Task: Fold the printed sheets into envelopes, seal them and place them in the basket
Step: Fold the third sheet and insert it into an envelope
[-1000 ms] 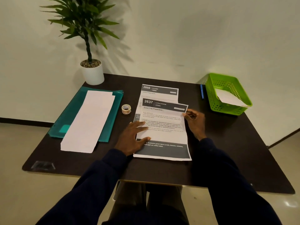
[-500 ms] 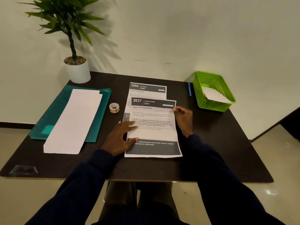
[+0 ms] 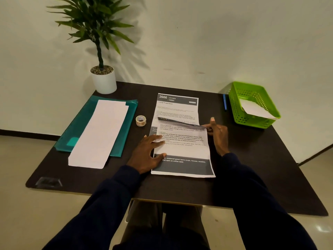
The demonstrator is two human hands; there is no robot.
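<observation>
A printed sheet [image 3: 185,150] lies in front of me on the dark table [image 3: 252,168]. My left hand [image 3: 147,152] rests flat on its left side, fingers spread. My right hand [image 3: 217,132] pinches the sheet's top right corner and has lifted the top edge, which curls toward me. A second printed sheet headed 2666 [image 3: 177,107] lies under it, farther back. At the far right stands a green basket [image 3: 236,109] with a white folded paper [image 3: 255,109] inside. White long envelopes [image 3: 100,134] lie stacked on a teal folder [image 3: 81,123] to the left.
A small roll of tape [image 3: 141,120] stands between the folder and the sheets. A blue pen [image 3: 224,101] lies beside the basket's left wall. A potted plant [image 3: 102,76] is at the back left corner. A small clear item [image 3: 47,182] sits at the table's front left edge.
My right hand has lifted the top edge of the front sheet, exposing more of the sheet beneath. The left hand stays pressed on the sheet. The camera view has shifted.
</observation>
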